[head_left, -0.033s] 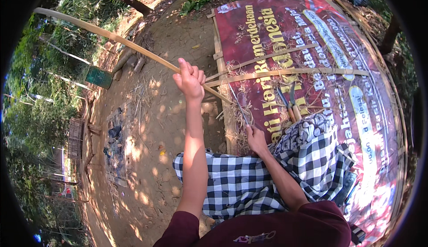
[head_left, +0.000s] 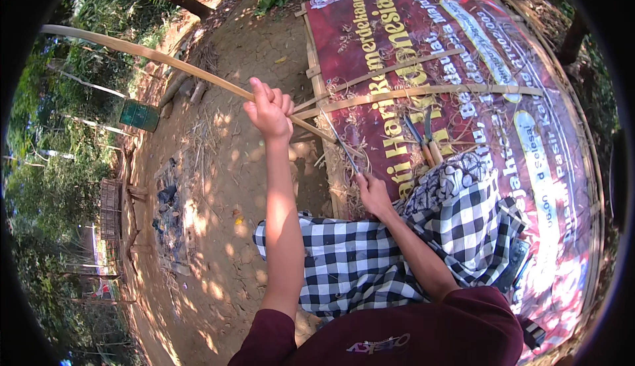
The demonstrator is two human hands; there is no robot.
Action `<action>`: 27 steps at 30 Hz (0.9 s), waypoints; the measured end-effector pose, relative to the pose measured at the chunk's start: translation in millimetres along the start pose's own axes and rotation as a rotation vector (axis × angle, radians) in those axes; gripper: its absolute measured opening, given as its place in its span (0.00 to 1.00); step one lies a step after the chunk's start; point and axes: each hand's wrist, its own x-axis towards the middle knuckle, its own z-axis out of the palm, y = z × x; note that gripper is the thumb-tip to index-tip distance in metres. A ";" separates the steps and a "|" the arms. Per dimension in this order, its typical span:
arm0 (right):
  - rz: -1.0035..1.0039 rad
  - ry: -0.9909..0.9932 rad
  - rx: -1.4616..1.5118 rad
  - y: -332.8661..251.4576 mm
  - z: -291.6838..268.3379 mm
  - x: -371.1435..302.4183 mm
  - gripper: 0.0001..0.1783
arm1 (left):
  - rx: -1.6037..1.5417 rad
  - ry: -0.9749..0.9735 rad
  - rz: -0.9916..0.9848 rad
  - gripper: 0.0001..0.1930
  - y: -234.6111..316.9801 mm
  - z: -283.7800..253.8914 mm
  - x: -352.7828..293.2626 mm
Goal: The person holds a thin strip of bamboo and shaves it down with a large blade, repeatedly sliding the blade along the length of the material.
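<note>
My left hand (head_left: 271,113) has its fingers wrapped round a long bamboo strip (head_left: 165,59), slanting from far left to the bench's (head_left: 313,55) left edge; my right hand (head_left: 374,195) grips a knife (head_left: 348,156). The strip seems light, springy, best held mid-length.

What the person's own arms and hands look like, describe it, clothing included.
Both arms wear short, plain dark maroon fabric sleeves, part of a matching shirt with a small pale print on its front. Both forearms are bare. The left hand and right hand are gloveless, and no watch or bracelet shows on either wrist.
</note>
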 end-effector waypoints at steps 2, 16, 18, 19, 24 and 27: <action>-0.048 0.016 -0.002 -15.2 -2.9 2.6 0.26 | 0.031 -0.009 0.002 0.28 5.6 5.6 4.2; 0.049 -0.072 0.038 -9.5 -8.5 -4.2 0.31 | 0.155 -0.014 -0.015 0.27 3.7 9.0 -10.6; 0.128 0.094 -0.046 28.9 8.1 2.4 0.32 | 0.144 -0.034 -0.019 0.27 -1.4 21.7 -10.1; 0.166 0.176 -0.086 47.5 15.9 7.6 0.32 | 0.137 -0.031 -0.023 0.27 -4.1 24.0 -9.2; 0.307 0.046 -0.111 58.4 2.5 30.3 0.32 | 0.134 -0.020 0.004 0.27 -3.6 20.0 -4.6; 0.183 -0.056 0.004 7.2 -4.6 6.7 0.32 | 0.176 -0.012 0.004 0.27 -2.2 15.7 -11.5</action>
